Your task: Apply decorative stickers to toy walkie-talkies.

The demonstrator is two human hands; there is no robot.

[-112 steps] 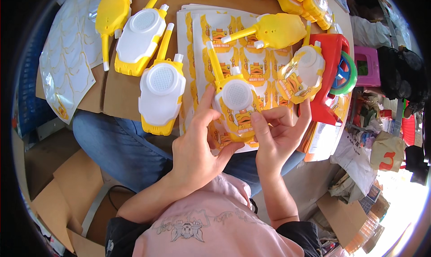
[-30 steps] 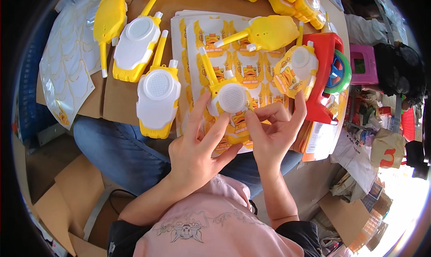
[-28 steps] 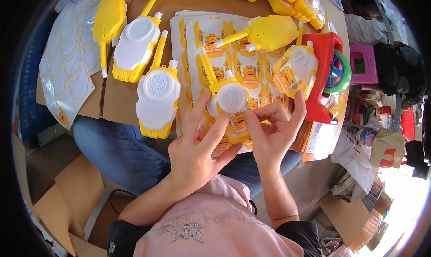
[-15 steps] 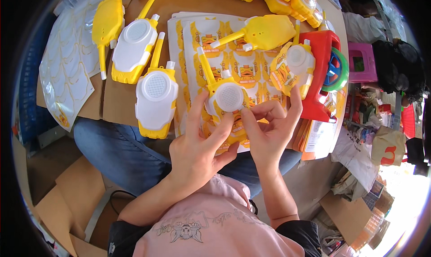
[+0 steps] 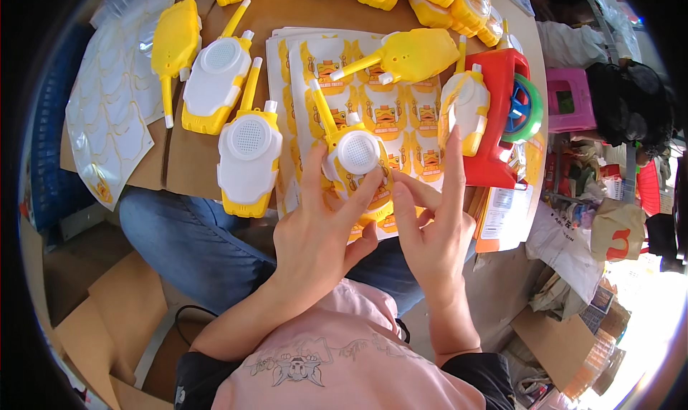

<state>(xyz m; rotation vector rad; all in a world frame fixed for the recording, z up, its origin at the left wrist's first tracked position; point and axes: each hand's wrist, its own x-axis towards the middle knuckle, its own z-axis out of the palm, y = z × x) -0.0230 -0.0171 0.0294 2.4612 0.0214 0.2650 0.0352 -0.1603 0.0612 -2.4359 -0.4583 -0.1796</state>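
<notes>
Btwn L/R fingers: yel. handset

Our left forearm slants in from the near left, its left hand spread, thumb curving right. Our right forearm rises steeper; the right hand points one finger far, its thumb tip close to another.

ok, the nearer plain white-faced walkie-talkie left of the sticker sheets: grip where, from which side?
Probably the body, across its long sides, from the person's end: it lies face up, bottom end toward the person. The thin antenna sticks out the far end, likely a weaker hold.
</notes>
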